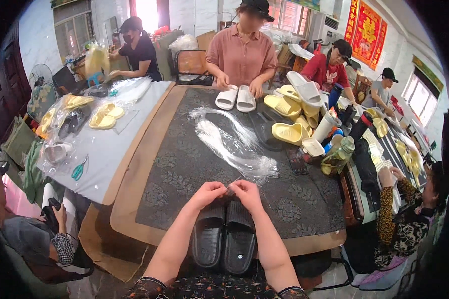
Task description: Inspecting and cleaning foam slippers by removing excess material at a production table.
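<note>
My left hand [207, 194] and my right hand [247, 193] meet fingertip to fingertip, each closed in a pinch. What they pinch is too fine to make out; thin clear strands glint beside the right fingers. Right below them a pair of black slides, the left one [207, 240] and the right one [240, 245], lies side by side at the near table edge, soles toward me. My hands partly cover their far ends. Beyond my hands, loose bundles of thin clear plastic strands [212, 137] spread over the dark patterned tabletop [174, 159].
Across the table a person [242, 50] handles white slides [227, 98]. Yellow slides [283, 107], bottles [327, 124] and a green jar [338, 155] crowd the right side. On the left table lie bagged slides [72, 122] and teal scissors [78, 169]. Other people sit at both sides.
</note>
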`<state>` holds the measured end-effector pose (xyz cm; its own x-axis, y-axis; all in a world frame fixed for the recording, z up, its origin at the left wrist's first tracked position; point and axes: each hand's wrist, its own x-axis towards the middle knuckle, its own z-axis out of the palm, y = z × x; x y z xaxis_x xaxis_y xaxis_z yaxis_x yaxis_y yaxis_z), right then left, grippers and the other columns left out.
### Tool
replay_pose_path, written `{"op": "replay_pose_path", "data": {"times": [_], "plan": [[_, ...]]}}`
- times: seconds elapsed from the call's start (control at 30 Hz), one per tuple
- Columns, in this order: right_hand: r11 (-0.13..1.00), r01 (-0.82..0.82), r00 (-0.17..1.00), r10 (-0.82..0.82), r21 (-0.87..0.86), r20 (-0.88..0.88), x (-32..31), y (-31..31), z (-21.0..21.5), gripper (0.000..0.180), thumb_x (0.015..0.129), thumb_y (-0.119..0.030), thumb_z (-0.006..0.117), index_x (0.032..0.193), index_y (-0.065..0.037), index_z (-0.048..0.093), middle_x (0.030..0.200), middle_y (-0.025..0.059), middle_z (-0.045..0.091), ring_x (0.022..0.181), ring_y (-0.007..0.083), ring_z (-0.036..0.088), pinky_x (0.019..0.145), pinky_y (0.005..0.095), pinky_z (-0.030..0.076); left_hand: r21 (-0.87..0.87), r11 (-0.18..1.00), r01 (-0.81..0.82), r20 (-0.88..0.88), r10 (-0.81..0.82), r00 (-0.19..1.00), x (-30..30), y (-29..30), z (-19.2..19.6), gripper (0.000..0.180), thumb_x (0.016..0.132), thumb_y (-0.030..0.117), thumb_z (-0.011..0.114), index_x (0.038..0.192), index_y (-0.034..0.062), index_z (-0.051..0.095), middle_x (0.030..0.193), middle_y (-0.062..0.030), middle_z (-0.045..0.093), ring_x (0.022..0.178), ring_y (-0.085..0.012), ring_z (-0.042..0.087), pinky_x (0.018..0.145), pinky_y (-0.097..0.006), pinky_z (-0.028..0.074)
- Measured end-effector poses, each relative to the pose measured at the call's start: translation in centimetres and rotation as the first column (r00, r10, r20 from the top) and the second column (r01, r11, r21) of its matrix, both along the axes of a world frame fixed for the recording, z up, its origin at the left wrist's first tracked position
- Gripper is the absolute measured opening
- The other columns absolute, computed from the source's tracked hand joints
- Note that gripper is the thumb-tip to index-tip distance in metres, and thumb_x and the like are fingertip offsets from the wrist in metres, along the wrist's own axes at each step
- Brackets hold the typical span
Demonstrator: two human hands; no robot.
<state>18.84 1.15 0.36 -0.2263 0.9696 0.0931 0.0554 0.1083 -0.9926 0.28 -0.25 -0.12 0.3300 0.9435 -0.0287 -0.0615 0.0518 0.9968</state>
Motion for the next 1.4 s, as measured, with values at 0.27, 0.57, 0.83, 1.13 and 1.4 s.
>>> {"op": "replay_pose_path", "data": {"times": [0.27,0.57,0.83,1.13,1.4], "plan": [[0.997,-0.080,0.997,0.080,0.020,0.016,-0.2,-0.8,1.4,0.015,0.084,-0.016,0.065,0.086,-0.001,0.065,0.078,-0.0017,0.063,0.071,0.0048,0.053,0.063,0.0214,0.043,-0.011,1.000,-0.001,-0.037,0.001,0.999,-0.1,0.1,-0.2,0.019,0.087,0.020,0.058,0.082,0.0020,0.064,0.078,0.0011,0.062,0.070,-0.0063,0.051,0.065,-0.022,0.042],[0.999,-0.051,0.998,0.051,0.001,-0.021,-0.2,-0.2,0.1,0.013,0.085,-0.015,0.065,0.086,-0.002,0.066,0.075,-0.0021,0.062,0.068,0.0045,0.054,0.063,0.0202,0.043,-0.031,1.000,0.004,-0.031,-0.005,1.000,-0.1,-0.1,0.2,0.019,0.088,0.020,0.058,0.083,0.0027,0.064,0.075,0.0023,0.060,0.068,-0.0054,0.049,0.062,-0.021,0.040],[0.998,-0.049,0.999,0.049,0.033,0.013,0.0,0.3,-0.9,0.015,0.085,-0.016,0.065,0.087,-0.001,0.065,0.077,-0.0035,0.062,0.069,0.0042,0.053,0.063,0.0204,0.042,-0.011,1.000,-0.014,-0.021,0.013,1.000,0.0,0.3,-0.5,0.021,0.087,0.023,0.060,0.081,0.0034,0.064,0.072,0.0045,0.058,0.065,-0.0049,0.048,0.058,-0.020,0.037],[0.997,0.073,0.997,-0.074,-0.017,-0.016,0.2,0.2,-0.6,0.015,0.084,-0.016,0.066,0.087,-0.002,0.066,0.071,-0.0038,0.060,0.064,0.0026,0.050,0.057,0.0198,0.041,0.006,1.000,0.003,-0.044,-0.002,0.999,0.2,0.2,-0.1,0.020,0.087,0.022,0.059,0.081,0.0030,0.064,0.074,0.0027,0.059,0.067,-0.0054,0.050,0.061,-0.021,0.040],[0.996,0.059,0.994,-0.064,-0.065,-0.083,0.8,0.8,-1.6,0.017,0.083,-0.017,0.067,0.087,-0.001,0.066,0.074,-0.0032,0.061,0.066,0.0030,0.052,0.059,0.0196,0.042,0.018,1.000,0.001,-0.011,-0.001,1.000,0.4,0.2,-0.1,0.020,0.086,0.022,0.059,0.081,0.0029,0.064,0.075,0.0019,0.060,0.067,-0.0058,0.050,0.062,-0.021,0.041]]}}
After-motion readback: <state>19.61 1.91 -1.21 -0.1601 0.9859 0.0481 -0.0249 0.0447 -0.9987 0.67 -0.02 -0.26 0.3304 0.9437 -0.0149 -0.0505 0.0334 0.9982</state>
